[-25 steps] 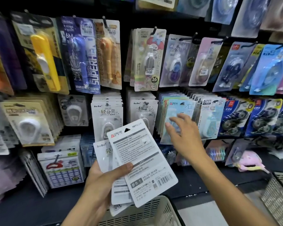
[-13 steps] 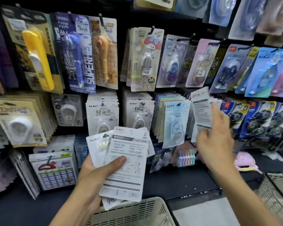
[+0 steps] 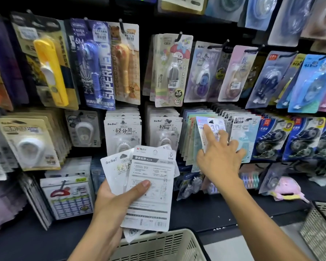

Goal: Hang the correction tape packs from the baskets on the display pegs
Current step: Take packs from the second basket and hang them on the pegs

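My left hand [image 3: 109, 206] grips a fanned stack of correction tape packs [image 3: 151, 187], back sides up, with the thumb across the top white card. It hovers above a cream basket [image 3: 158, 245]. My right hand [image 3: 220, 159] reaches into the middle row of the display. Its fingers lie straight against a pale blue pack marked "30" [image 3: 215, 125] at the front of a full peg. The forefinger points up along the card. Whether the pack's hole sits on the peg cannot be made out.
Dense rows of carded tapes hang on black pegs [image 3: 179, 37] across the wall. A dark shelf ledge [image 3: 205, 213] runs below them. A second cream basket [image 3: 320, 232] stands at the lower right. A pink item [image 3: 288, 187] lies on the ledge.
My right hand took the top pack from the stack, lifted it to the right, then moved it left to the middle-row peg and now presses it flat. The left hand stayed nearly still.
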